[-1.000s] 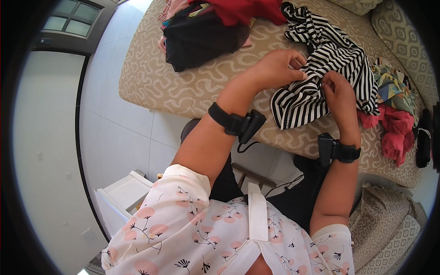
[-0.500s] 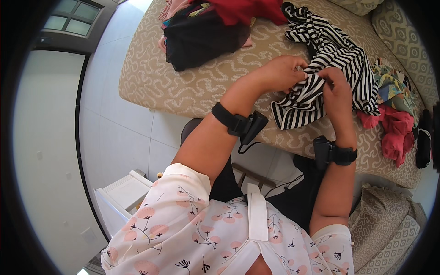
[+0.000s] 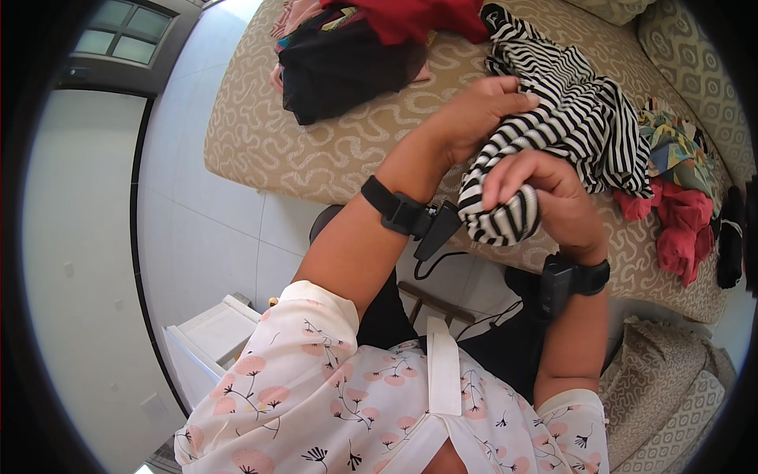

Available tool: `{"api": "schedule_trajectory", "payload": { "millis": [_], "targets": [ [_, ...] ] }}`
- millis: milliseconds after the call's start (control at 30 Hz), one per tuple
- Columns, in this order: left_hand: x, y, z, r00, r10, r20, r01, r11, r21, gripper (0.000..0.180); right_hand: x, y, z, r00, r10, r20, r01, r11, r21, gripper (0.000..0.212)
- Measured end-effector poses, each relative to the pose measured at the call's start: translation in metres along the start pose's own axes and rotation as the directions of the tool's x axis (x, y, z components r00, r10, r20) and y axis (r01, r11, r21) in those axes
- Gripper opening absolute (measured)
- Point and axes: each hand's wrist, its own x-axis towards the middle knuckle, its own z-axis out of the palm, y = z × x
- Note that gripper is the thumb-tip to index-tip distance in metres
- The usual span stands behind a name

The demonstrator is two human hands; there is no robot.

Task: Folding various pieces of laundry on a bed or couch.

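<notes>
A black-and-white striped garment [image 3: 580,118] lies bunched on the patterned sofa seat [image 3: 253,150], its near end rounded at the seat's front edge. My left hand [image 3: 480,117] pinches the cloth along its left side, thumb and fingers closed. My right hand [image 3: 553,196] curls over the near end, fingers bent onto the striped fabric; part of the grip is hidden behind the hand. Each wrist wears a black strap with a small device.
A black garment [image 3: 343,75] and a red cloth [image 3: 426,20] are piled at the far left of the seat. Pink cloth [image 3: 683,229] and a multicoloured patterned cloth [image 3: 675,150] lie at the right. A white stand [image 3: 213,328] is at my lower left.
My right hand has come nearer and turned over the garment's near end, which is now drawn into a rounded shape. The left hand has shifted slightly away and left.
</notes>
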Motion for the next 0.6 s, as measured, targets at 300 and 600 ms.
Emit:
{"api": "schedule_trajectory", "payload": {
  "millis": [300,600],
  "targets": [
    [-0.006,0.061,-0.069,0.839,0.525,-0.145,-0.542,0.779,-0.315,0.038,-0.008,-0.021,-0.017,0.755,-0.104,-0.647,-0.085,0.963,-0.254,0.021],
    [-0.007,0.062,-0.081,0.741,0.521,-0.424,-0.632,0.754,-0.177,0.023,-0.06,-0.025,-0.097,0.442,-0.482,-0.757,-0.622,0.444,-0.646,0.036]
  ]
}}
